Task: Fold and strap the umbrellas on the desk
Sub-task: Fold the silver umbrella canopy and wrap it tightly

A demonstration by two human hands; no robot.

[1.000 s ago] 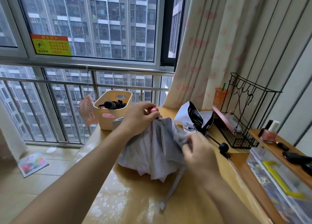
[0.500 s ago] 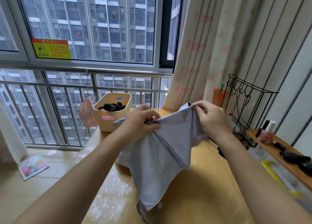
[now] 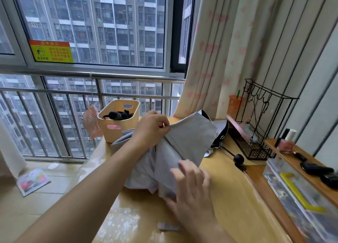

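The left hand (image 3: 150, 131) is closed around the top of the grey umbrella (image 3: 175, 151), thumb and fingers pinching a fold of its canopy and holding it up off the desk (image 3: 228, 197). The right hand (image 3: 192, 186), a little blurred, lies lower on the cloth with its fingers loosely spread over the hanging folds; whether it actually grips the fabric cannot be told. One flat panel of the canopy stands out to the right, the rest falls in crumpled pleats to the glossy desk top. Just behind it lies a second, black-and-white umbrella (image 3: 220, 133), its thin shaft running to a round black knob (image 3: 238, 159) near the wire rack (image 3: 256, 147). A cream basket (image 3: 118, 122) sits at the far left edge of the desk by the window railing
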